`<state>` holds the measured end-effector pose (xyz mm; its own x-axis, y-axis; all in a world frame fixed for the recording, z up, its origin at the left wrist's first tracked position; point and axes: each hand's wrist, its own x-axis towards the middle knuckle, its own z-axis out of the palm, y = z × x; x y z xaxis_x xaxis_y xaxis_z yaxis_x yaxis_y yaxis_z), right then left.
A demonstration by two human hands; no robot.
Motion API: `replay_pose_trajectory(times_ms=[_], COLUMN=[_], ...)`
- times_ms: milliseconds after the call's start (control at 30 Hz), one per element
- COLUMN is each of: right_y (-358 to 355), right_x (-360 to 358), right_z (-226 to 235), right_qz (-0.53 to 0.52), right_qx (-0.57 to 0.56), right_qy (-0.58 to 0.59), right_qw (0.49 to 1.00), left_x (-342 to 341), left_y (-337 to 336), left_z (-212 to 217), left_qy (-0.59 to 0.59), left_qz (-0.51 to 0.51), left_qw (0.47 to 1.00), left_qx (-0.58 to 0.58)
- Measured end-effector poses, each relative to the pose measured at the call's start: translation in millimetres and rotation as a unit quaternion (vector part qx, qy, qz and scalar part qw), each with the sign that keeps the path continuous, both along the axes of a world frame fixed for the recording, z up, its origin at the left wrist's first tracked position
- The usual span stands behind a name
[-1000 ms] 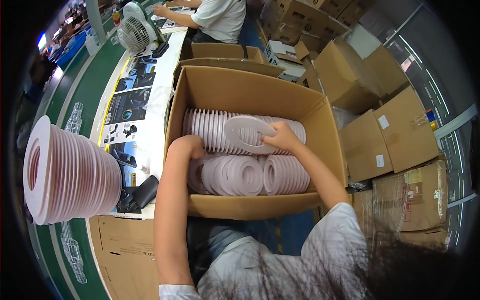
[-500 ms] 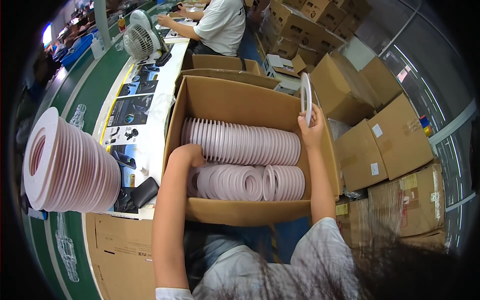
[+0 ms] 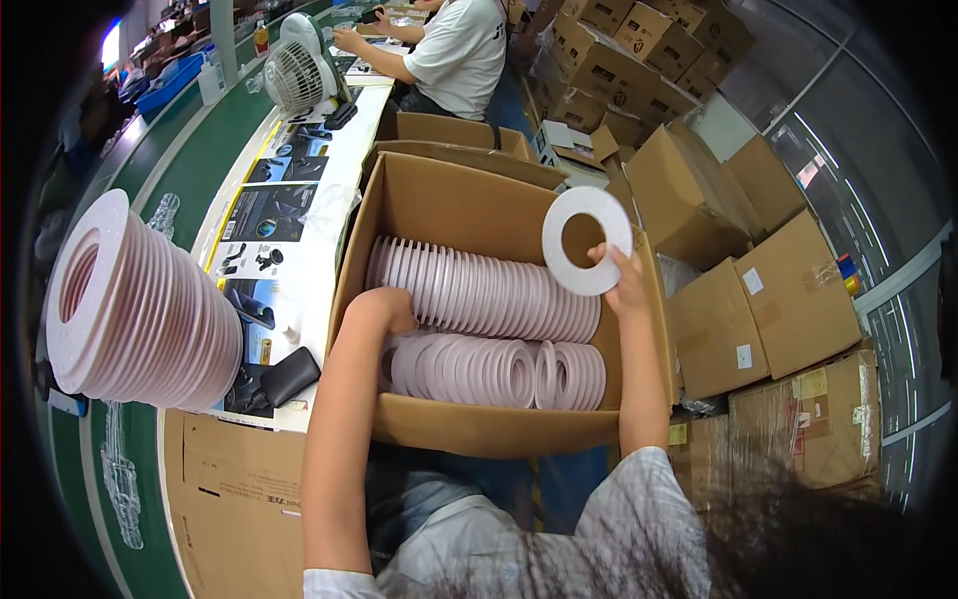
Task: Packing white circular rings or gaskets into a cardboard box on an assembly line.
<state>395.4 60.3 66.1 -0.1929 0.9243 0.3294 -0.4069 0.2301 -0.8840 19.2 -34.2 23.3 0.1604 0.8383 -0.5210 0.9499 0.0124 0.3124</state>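
Note:
In my right hand (image 3: 624,282) is a flat white ring (image 3: 597,200), pinched at its lower right rim above the right side of an open cardboard box (image 3: 449,180). Its broad face and round hole show fully. My left hand (image 3: 392,309) reaches into the box at its left side, by the near ends of two rows; its fingers are hidden. The far row (image 3: 479,290) is a long line of pale pinkish rings on edge. In the near row (image 3: 449,371), similar rings lean over one another, several at the right standing straighter.
A tall stack of rings (image 3: 165,309) stands on the left by a black pouch (image 3: 289,377). Beyond are a white table with printed packages (image 3: 261,213), a fan (image 3: 299,70) and a seated person (image 3: 459,50). Cartons (image 3: 778,299) pile up on the right.
My right hand has turned the ring from edge-on to face-on and brought it slightly left and lower. Rings in the near row have shifted. My left hand stays at the box's left side.

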Motion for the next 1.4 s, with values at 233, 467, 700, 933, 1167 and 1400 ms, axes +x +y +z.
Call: replay_pose_trajectory(times_ms=[233, 467, 700, 933, 1167, 1400], right_y=[-1, 10, 13, -9, -5, -22], right_x=[-22, 9, -9, -7, 8, -6], right_z=[-11, -95, -68, -103, -95, -87], right_qz=[-0.317, -0.092, -0.155, -0.177, -0.217, -0.18], right_qx=[0.115, 0.189, 0.191, 0.215, 0.237, 0.133], right_qy=[-0.306, -0.741, -0.711, -0.716, -0.602, -0.706], right_qw=[0.89, 0.638, 0.659, 0.64, 0.731, 0.672], left_x=[3, 6, 2, -2, 5, -3], left_y=[-4, 3, 7, -4, 5, 5], left_z=[5, 9, -8, -10, 4, -11], left_qy=[0.008, -0.008, -0.014, 0.039, 0.007, 0.023], left_qz=[-0.002, -0.004, -0.012, -0.02, -0.028, -0.039], left_qw=[1.0, 1.0, 1.0, 0.999, 1.0, 0.999], left_qx=[-0.004, -0.016, -0.005, -0.008, -0.006, 0.025])
